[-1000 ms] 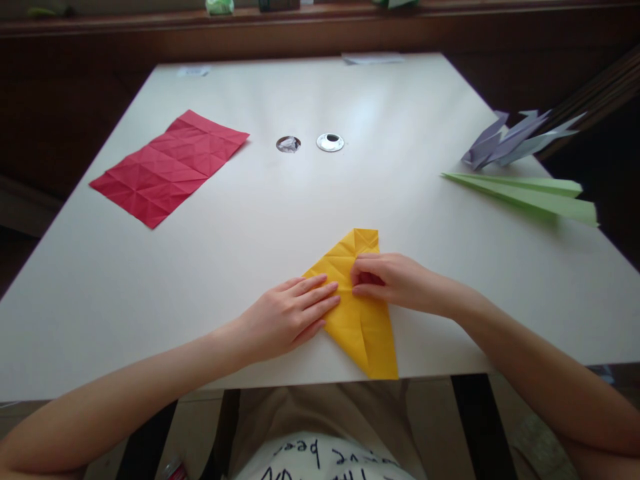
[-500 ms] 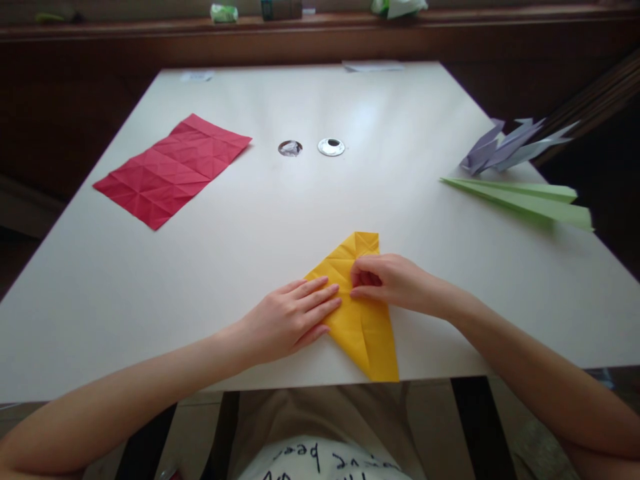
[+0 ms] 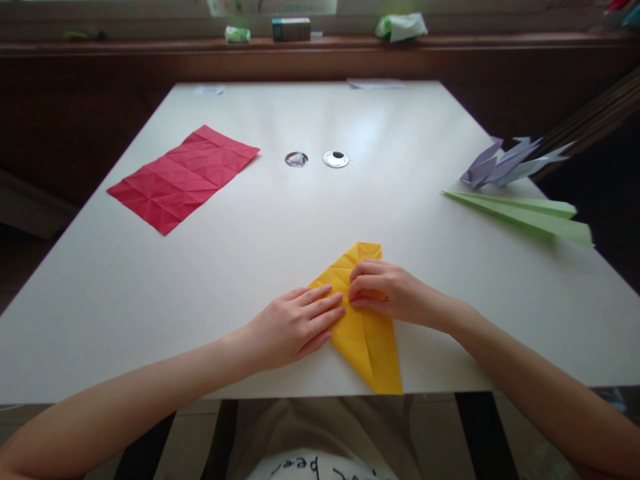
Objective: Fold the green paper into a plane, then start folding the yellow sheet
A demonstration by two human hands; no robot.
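Observation:
A folded yellow paper [image 3: 367, 340] lies near the front edge of the white table [image 3: 250, 240], its lower tip reaching the edge. My left hand [image 3: 295, 323] rests flat on the paper's left side, fingers together and stretched out. My right hand [image 3: 385, 290] is curled over the paper's middle, its fingertips pinching a fold just right of my left fingertips. The folded top corner of the paper shows above my right hand.
A creased red sheet [image 3: 183, 177] lies flat at the left. A green paper plane [image 3: 525, 213] and purple folded paper shapes [image 3: 505, 163] sit at the right edge. Two round metal grommets [image 3: 317, 159] mark the table's centre. Small boxes and wrappers line the far ledge [image 3: 300, 30].
Both hands keep their places on the yellow paper. The camera has tipped up a little, so everything sits lower in the picture and more of the far ledge shows.

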